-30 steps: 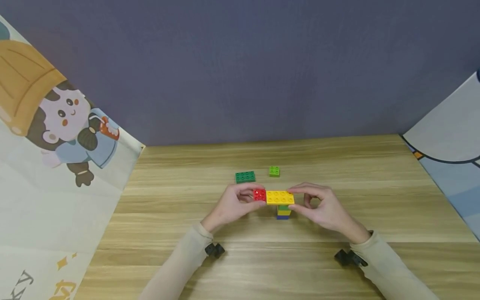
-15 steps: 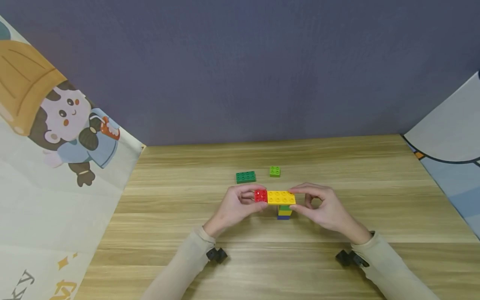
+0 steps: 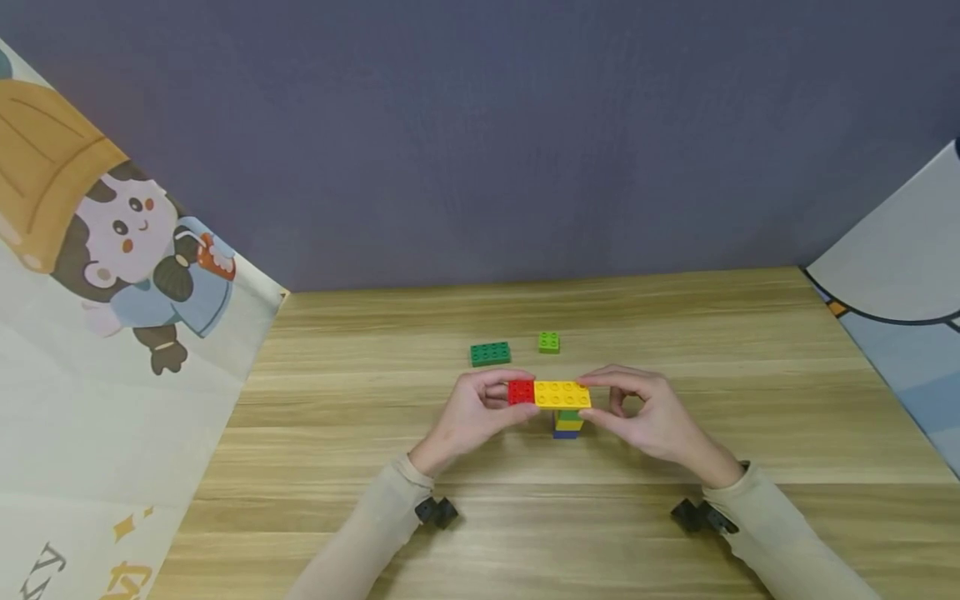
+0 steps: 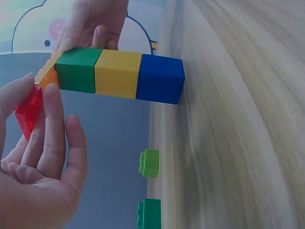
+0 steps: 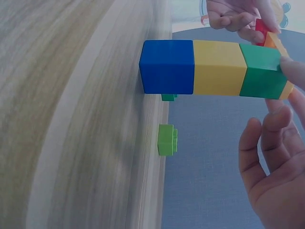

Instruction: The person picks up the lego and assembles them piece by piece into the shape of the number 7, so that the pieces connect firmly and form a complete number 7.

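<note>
A small tower of a blue brick (image 4: pixel 161 78), a yellow brick (image 4: pixel 118 74) and a green brick (image 4: pixel 78 70) stands upright on the table. Across its top lies a flat yellow plate (image 3: pixel 562 394) with studs, reaching out to the left. At the plate's left end, my left hand (image 3: pixel 472 412) pinches a red brick (image 3: pixel 521 392) between thumb and fingers, flush against the plate in the head view. The plate's right end is pinched by thumb and index finger of my right hand (image 3: pixel 645 417), the thumb close by the green brick in the right wrist view.
Behind the hands, a dark green brick (image 3: pixel 490 354) and a smaller lime green brick (image 3: pixel 549 342) lie studs up on the wooden table (image 3: pixel 570 533). A dark panel (image 3: pixel 525 150) rises at the table's back edge, with printed sheets at both sides.
My left thumb has edged slightly right along the red brick's near side. The right hand, the tower and the loose bricks stay practically in place.
</note>
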`<state>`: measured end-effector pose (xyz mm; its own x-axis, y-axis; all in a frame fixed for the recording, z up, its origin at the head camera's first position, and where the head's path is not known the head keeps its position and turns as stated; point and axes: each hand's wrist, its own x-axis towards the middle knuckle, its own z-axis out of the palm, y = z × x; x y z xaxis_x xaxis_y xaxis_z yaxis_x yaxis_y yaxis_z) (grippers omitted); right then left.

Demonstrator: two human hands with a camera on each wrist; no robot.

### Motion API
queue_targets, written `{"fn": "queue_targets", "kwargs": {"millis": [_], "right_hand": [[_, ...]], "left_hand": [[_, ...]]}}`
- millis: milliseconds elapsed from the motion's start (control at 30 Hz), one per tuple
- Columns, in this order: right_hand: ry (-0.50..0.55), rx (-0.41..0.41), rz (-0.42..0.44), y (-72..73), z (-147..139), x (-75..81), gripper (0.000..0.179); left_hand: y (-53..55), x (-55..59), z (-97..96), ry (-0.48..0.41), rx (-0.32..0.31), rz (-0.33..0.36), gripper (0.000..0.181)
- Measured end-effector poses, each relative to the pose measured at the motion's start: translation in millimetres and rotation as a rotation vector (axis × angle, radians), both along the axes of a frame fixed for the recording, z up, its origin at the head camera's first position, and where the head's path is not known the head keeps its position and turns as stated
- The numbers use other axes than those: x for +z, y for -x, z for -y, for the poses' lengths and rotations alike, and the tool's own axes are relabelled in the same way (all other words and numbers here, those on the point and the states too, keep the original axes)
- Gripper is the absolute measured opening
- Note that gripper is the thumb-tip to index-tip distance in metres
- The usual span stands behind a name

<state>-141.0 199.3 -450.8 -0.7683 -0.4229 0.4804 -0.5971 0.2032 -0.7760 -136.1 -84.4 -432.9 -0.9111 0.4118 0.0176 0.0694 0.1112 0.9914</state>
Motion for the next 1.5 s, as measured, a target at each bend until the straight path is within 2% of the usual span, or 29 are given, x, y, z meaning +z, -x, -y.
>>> {"fn": "queue_targets", "kwargs": {"millis": [533, 1133, 1500], "right_hand": [[-0.013, -0.005, 0.004, 0.8, 0.6, -0.6, 0.045], [-0.01, 0.003, -0.009, 2.3, 3.2, -1.0, 0.046], [-0.012, 0.004, 0.003, 3.2, 2.2, -1.8, 0.045]], "left_hand": [[1.9, 1.3, -1.4, 0.034, -0.008, 0.01, 0.044], [1.7, 0.0, -3.2, -0.002, -0.019, -0.009, 0.042], [2.1, -2.4, -5.1, 0.001, 0.002, -0.005, 0.042]]}}
